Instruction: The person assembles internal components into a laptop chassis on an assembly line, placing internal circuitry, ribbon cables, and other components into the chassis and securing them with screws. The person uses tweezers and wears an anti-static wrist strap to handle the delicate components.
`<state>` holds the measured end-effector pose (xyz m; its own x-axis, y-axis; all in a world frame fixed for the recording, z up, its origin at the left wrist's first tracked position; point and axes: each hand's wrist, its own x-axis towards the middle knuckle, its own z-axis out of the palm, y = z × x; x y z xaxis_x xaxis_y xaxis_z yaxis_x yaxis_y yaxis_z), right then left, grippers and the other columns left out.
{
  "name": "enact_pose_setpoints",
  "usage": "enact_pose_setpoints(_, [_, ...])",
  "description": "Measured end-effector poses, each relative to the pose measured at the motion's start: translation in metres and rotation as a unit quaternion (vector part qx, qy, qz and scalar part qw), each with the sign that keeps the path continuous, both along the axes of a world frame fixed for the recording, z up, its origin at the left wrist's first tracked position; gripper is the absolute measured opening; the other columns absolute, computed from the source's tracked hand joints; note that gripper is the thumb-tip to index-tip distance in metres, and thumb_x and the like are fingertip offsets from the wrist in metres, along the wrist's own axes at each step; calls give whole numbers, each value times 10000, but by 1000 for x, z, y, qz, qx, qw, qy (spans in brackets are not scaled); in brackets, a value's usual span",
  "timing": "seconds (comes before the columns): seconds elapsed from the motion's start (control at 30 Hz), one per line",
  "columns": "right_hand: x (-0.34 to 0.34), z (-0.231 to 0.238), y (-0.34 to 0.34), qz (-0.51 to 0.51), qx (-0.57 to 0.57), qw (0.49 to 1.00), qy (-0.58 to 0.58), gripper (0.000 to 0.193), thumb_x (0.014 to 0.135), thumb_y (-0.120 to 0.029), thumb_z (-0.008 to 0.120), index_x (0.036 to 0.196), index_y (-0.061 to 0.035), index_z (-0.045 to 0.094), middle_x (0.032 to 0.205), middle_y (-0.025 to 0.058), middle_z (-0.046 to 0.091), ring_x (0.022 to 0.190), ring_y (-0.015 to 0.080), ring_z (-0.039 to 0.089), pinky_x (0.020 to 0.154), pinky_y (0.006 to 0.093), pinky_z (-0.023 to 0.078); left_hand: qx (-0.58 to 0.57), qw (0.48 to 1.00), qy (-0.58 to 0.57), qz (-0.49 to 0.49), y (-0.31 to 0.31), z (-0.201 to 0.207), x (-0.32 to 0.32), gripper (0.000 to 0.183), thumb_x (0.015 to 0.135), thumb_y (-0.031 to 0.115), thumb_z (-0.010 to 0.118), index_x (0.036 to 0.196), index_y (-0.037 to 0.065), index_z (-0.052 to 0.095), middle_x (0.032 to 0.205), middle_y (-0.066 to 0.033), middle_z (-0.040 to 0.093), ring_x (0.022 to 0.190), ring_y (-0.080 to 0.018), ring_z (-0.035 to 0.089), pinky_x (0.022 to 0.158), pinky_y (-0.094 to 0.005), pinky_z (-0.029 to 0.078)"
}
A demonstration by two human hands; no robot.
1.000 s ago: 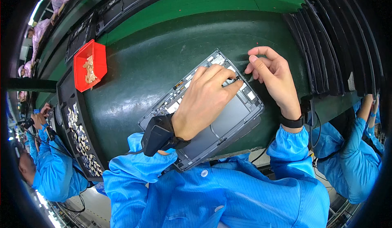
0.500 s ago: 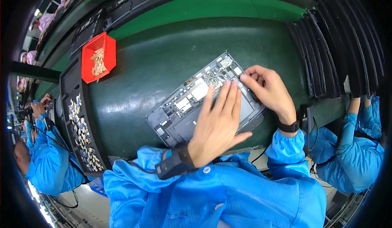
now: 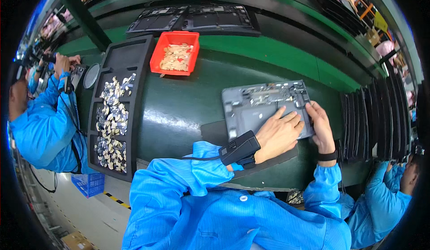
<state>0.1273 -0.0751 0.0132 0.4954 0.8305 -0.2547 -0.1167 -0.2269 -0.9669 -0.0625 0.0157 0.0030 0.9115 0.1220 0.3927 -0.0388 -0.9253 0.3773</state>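
Where the grey device chassis (image 3: 262, 109) lies on the green counter (image 3: 179, 111), long axis running left to right, the left hand (image 3: 280, 133) rests flat, fingers spread, on its near half; the right hand (image 3: 319, 123), fingers curled, grips its right edge.

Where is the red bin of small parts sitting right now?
In the head view, the red bin sits upper left on the green bench, just right of the black parts tray and well left of the grey device chassis.
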Motion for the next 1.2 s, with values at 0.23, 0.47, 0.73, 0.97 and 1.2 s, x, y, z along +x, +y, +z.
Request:
enact_pose_setpoints(0.23, [144,-1,45,-117,35,985,-123,409,1041,-241,606,1337,41,589,1160,56,706,1008,105,652,908,265,506,-89,949,12,304,22,55,-107,849,781,491,811,1446,64,501,1325,-194,549,1260,-363,507,1017,-509,415])
enact_pose_setpoints(0.47, [42,31,-2,75,-76,974,-199,265,1052,-199,561,1174,8,671,1058,17,695,902,89,588,846,265,477,-350,880,86,310,-18,25,-191,1198,766,328,898,1564,-139,135,1215,-276,583,1032,-365,673,888,-417,569])
enact_pose_setpoints(0.73, [-66,29,-43,-84,-29,986,-138,93,1091,-155,498,1177,-119,498,945,-10,603,824,56,488,729,222,401,-415,873,-69,247,-17,4,-168,1218,770,232,895,1598,-87,61,1402,-327,513,1256,-422,574,1054,-456,472])
enact_pose_setpoints(0.97, [22,16,-5,-105,27,979,-172,174,981,-81,684,1089,-135,559,881,-84,591,783,6,481,688,166,372,-458,870,-118,137,-17,1,-149,1165,831,285,848,1597,-82,51,1601,-351,246,1515,-468,245,1233,-463,252])
enact_pose_setpoints(1.2, [264,22,127,-129,87,904,-398,265,955,-189,737,1124,-1,661,1060,42,686,997,150,616,907,291,473,-245,930,-57,266,-5,-12,-203,697,867,248,775,1441,-42,508,1459,-212,537,1417,-386,453,1163,-520,356])
